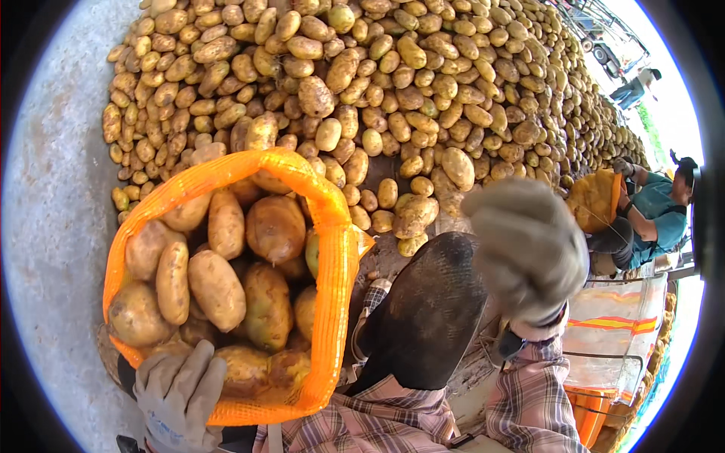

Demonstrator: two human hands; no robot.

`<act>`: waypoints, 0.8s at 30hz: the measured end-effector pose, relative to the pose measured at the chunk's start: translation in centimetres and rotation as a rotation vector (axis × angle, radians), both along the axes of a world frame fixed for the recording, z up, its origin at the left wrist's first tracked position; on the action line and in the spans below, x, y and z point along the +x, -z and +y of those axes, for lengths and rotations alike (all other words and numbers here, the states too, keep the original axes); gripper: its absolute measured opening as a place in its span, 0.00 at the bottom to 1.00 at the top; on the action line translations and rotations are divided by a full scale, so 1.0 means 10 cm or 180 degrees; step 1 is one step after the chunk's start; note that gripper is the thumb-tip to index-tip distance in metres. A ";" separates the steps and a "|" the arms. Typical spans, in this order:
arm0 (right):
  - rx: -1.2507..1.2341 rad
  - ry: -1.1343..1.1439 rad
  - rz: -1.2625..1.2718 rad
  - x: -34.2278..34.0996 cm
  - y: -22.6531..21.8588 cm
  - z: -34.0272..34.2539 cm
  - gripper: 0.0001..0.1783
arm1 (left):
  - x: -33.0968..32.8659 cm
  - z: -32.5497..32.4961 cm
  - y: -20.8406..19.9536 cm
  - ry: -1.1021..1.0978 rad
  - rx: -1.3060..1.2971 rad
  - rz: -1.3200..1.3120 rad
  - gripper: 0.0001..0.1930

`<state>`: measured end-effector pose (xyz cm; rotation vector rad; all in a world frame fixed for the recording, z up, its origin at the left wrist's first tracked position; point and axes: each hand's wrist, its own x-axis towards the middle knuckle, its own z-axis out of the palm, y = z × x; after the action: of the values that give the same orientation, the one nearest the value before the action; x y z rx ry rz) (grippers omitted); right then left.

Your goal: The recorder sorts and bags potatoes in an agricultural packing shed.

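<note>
An orange mesh sack (337,249) stands in front of me, its mouth wide and its rim folded outward. Potatoes (217,291) of mixed sizes fill the inside, some with green or brown patches. My left hand (180,392), in a grey work glove, has its fingers hooked over the sack's near-left rim. To the right of the sack, above my dark-covered knee, my right hand (529,249) is raised, also gloved. Motion smears its fingers, and no potato shows in it. The lower part of the sack is hidden.
A large heap of loose potatoes (423,98) spreads across the far side. Grey concrete (53,211) lies to the left. At the right, a co-worker (655,215) in a teal shirt handles another orange sack (594,200). A white woven bag (604,340) stands nearer.
</note>
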<state>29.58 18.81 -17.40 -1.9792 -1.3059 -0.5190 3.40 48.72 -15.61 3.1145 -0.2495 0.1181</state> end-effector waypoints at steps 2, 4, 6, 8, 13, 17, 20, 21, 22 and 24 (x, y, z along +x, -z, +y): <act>0.0162 0.0786 0.1260 0.52 0.26 -0.14 0.15 | 0.03 0.05 -0.14 0.0333 -0.0061 0.0765 0.31; -0.0581 0.0928 0.1782 1.12 1.06 -0.38 0.15 | 0.21 -0.01 -0.15 0.0366 0.0026 0.0999 0.32; -0.1620 0.0686 0.1807 1.43 1.91 -0.53 0.15 | 0.34 -0.10 -0.17 0.0221 0.0449 0.1372 0.29; -0.2035 0.0616 0.2077 1.44 2.53 -0.30 0.17 | 0.40 -0.14 -0.21 0.0217 0.0446 0.1418 0.28; -0.2162 0.0735 0.2038 1.45 3.35 0.43 0.30 | 0.37 -0.13 -0.13 0.0235 0.0330 0.1206 0.19; -0.3014 0.0894 0.2213 1.50 3.61 0.81 0.36 | 0.28 -0.07 0.03 0.0329 0.0202 0.0556 0.09; -0.2969 0.0932 0.2305 1.43 3.64 0.99 0.39 | 0.18 -0.09 0.05 0.0129 0.0110 0.0540 0.08; -0.2938 0.0987 0.2366 1.40 3.60 1.05 0.41 | 0.16 -0.05 0.09 0.0088 0.0122 0.0566 0.08; -0.2991 0.1033 0.2324 1.38 3.53 1.11 0.44 | 0.15 -0.04 0.09 0.0123 0.0052 0.0459 0.07; -0.2744 0.1405 0.2258 1.32 3.53 1.11 0.45 | 0.17 -0.02 0.08 0.0077 -0.0012 0.0388 0.07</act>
<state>42.82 29.95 -52.69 -2.7810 -0.6539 0.6530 5.06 48.49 -16.42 3.0985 -0.2839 -0.0713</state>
